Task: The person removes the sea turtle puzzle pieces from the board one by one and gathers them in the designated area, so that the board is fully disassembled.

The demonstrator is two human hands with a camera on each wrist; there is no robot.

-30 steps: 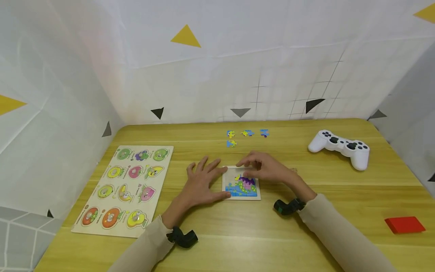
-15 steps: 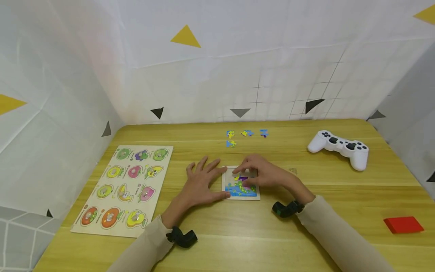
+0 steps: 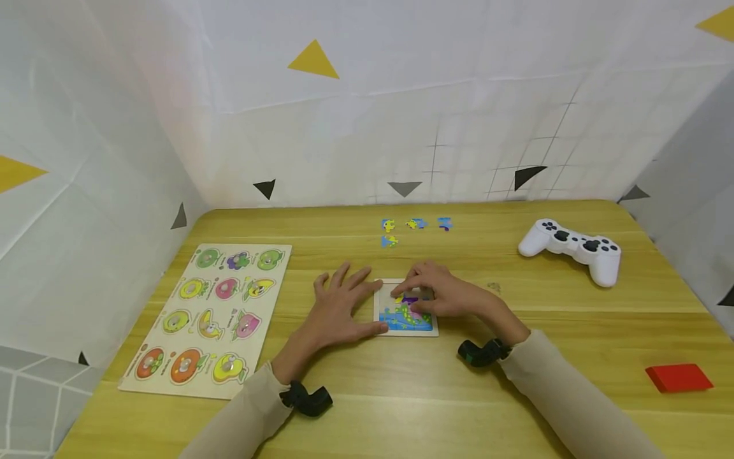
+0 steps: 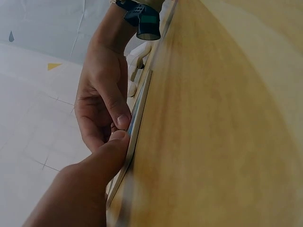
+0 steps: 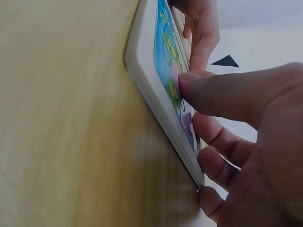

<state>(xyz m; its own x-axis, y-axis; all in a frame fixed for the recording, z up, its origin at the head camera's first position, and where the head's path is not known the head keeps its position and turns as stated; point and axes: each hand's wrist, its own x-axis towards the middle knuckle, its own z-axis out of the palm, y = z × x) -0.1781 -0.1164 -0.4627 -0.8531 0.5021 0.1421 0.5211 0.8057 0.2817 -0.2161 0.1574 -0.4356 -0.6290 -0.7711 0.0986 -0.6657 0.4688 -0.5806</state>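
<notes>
A small jigsaw puzzle (image 3: 406, 322) lies in a pale square tray (image 3: 424, 333) on the table; its lower part shows a blue, green and pink sea picture, while bare backing shows at the upper left. My left hand (image 3: 342, 312) spreads its fingers at the tray's left side, with the thumb touching the lower left rim and the forefinger by the upper left corner. Over the tray, my right hand (image 3: 441, 290) has its thumb and curled forefinger about a purple puzzle piece (image 3: 410, 299). The right wrist view shows the thumb (image 5: 208, 92) down on the picture; the other fingers partly hide the tray's far side.
Several loose puzzle pieces (image 3: 389, 241) lie beyond the tray. On the left is a wooden fruit board (image 3: 220, 306). A white game controller (image 3: 573, 248) lies at the far right, and a red block (image 3: 679, 378) nearer on the right. White cloth walls (image 3: 355, 146) enclose the table.
My right hand has shifted slightly left and down over the tray, its thumb lower on the picture and forefinger farther left. Since half a second ago it is nearly still. My left hand stays in place.
</notes>
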